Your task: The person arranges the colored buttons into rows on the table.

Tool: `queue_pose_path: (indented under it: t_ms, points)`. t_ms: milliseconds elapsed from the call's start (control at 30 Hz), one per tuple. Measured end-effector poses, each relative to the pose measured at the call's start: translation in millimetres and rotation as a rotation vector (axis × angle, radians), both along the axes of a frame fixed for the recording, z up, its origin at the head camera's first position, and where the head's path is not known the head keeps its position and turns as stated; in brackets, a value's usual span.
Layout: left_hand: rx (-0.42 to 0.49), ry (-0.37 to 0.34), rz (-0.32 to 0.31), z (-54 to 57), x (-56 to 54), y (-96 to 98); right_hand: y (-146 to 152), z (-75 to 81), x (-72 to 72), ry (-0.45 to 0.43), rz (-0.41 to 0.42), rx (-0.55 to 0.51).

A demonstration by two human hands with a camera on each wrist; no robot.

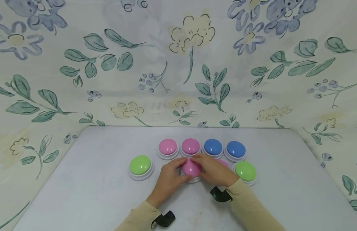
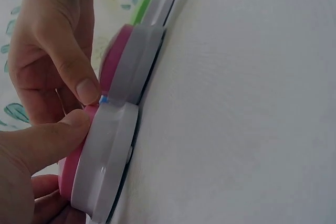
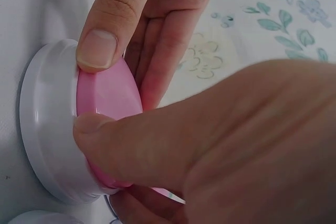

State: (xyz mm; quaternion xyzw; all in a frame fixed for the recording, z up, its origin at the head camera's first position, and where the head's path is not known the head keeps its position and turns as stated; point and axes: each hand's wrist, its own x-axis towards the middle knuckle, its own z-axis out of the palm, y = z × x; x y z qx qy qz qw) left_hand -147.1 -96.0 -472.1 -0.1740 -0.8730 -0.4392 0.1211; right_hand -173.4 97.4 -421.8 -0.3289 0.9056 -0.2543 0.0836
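A pink dome push button [image 1: 191, 167] on a round white base stands in the front middle of the white table. My left hand [image 1: 169, 177] grips its pink dome from the left, and my right hand [image 1: 217, 171] holds the same dome from the right. Seen from the right wrist, both thumbs press the near side of the pink cap [image 3: 110, 95], just above the white rim, while the other fingers curl round behind. In the left wrist view the white base [image 2: 107, 153] rests on the table, and the fingertips behind the dome are partly hidden.
Behind stand two pink buttons [image 1: 167, 147] [image 1: 191, 146] and two blue ones [image 1: 213, 147] [image 1: 236, 149]. A green button [image 1: 140, 165] sits at left, another green one [image 1: 245, 171] at right. My right hand partly covers a further pink button [image 1: 223, 163]. Floral cloth [image 1: 178, 64] surrounds the table.
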Motion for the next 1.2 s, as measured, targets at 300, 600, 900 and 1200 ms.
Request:
queue_pose_path:
  t_ms: [300, 600, 900, 1200]
  points:
    - [0.053, -0.009, 0.001, -1.4, 2.5, 2.1, 3.5, 1.7, -0.7, 0.028, 0.048, -0.021]
    - [0.107, -0.029, -0.011, 4.8, 3.8, -7.3, 0.9, 3.1, -1.1, -0.029, 0.021, -0.037]
    - [0.097, -0.068, -0.036, 14.0, 5.3, -19.1, -2.7, 1.6, 0.2, 0.038, 0.0, -0.19]
    - [0.1, -0.005, 0.019, 21.4, 7.7, -37.9, -15.9, -5.1, 2.7, -0.02, -0.059, -0.294]
